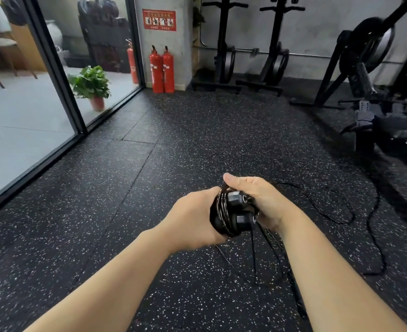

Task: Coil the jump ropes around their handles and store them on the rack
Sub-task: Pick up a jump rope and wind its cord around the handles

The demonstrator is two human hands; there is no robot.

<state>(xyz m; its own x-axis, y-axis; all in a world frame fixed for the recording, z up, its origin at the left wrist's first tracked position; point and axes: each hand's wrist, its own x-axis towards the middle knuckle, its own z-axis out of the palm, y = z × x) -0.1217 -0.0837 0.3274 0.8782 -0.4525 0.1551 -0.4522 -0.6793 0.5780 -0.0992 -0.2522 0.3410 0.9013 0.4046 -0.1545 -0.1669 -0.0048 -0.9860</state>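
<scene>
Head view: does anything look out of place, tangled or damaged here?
Nothing looks damaged. The one untidy thing is the loose cord trailing in loops over the floor, right of the hands, while the left hand and right hand hold the handles with cord wound round them.

matt speckled rubber floor (149,188), glossy black handles (236,212)

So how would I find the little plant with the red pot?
Look at the big glass wall on the left side of the gym. Just behind the glass, on the pale floor, stands the potted plant. Unlike the two red fire extinguishers by the grey pillar, it has bushy green leaves.
</scene>
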